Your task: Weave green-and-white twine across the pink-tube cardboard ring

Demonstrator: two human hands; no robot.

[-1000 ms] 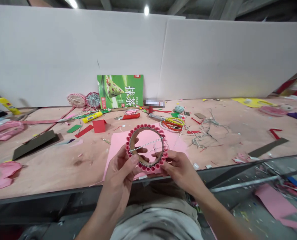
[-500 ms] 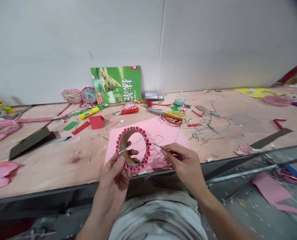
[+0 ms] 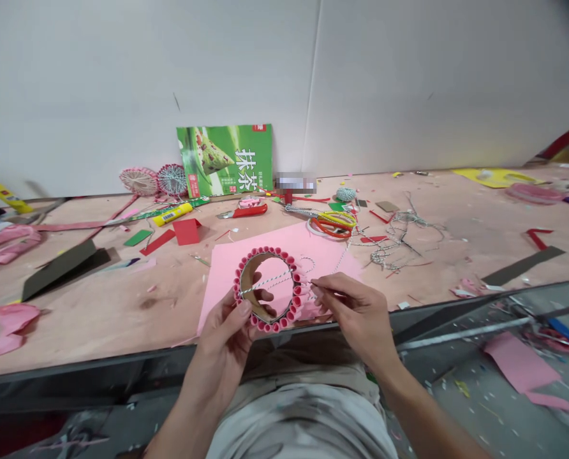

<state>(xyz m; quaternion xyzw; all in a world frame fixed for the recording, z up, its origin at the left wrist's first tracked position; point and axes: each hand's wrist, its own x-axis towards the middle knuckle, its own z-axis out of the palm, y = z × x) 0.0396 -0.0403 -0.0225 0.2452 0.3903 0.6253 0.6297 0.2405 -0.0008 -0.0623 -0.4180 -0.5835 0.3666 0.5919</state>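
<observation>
A cardboard ring [image 3: 249,275], edged all round with small rolled pink paper tubes [image 3: 293,315], is gripped at its lower left by my left hand [image 3: 228,326]. The thumb lies on the near rim and the fingers reach inside. Black-and-white twisted string [image 3: 272,279] spans the opening in two strands. Just right of the ring, my right hand [image 3: 354,309] pinches the string's thin dark end between thumb and forefinger. A loop of string [image 3: 308,259] stands above the tubes there. Beneath lies a pink paper sheet [image 3: 221,271].
Scissors [image 3: 332,220], a red utility knife [image 3: 249,211], a yellow glue stick [image 3: 173,215] and a string ball [image 3: 346,194] lie behind the ring. Tangled string [image 3: 399,233] is at right. A green package [image 3: 227,159] leans on the wall beside two string-wound discs [image 3: 140,181].
My left hand has moved the ring slightly right, closer to my right hand. Two strands now show clearly across the opening, and less string shows between the tubes and my right fingers.
</observation>
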